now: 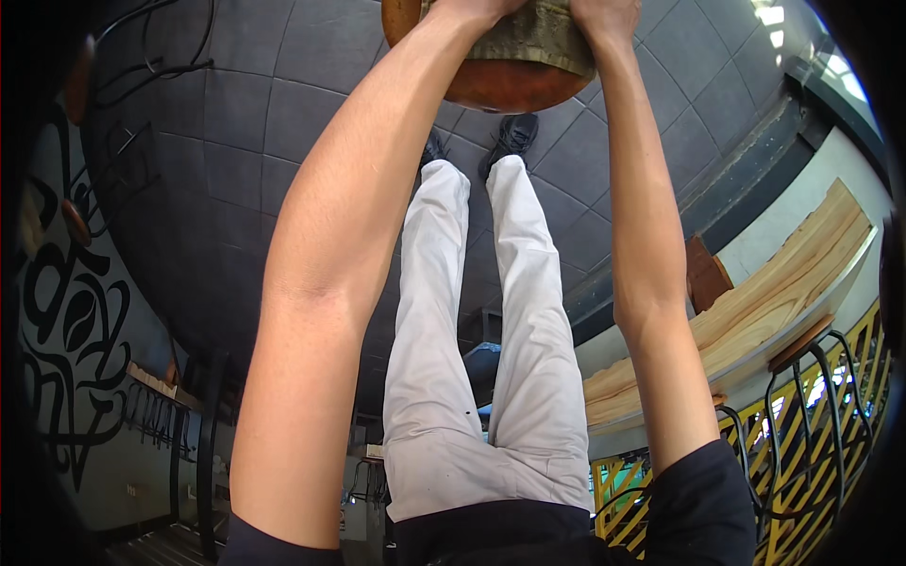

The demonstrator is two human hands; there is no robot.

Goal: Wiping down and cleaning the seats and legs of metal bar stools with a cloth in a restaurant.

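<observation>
At the top edge of the view both hands reach out, partly cut off by the picture's rim. My left hand (485, 8) is at the left side of a folded olive-brown cloth (534, 34) and appears to grip it. On the cloth's right side, my right hand (610, 18) holds it in much the same way. The fingertips are out of sight. Beneath the cloth shows a round, glossy reddish-brown wooden top (506, 86), perhaps a stool seat or small table; its far part is outside the picture.
Dark grey floor tiles (233, 106) surround my black shoes (515, 138). To the right runs a wooden counter (764, 269) with metal-legged stools (803, 343) and a yellow slatted fence (786, 439). Black metal chair legs (163, 67) stand at upper left, near a wall with painted lettering (78, 325).
</observation>
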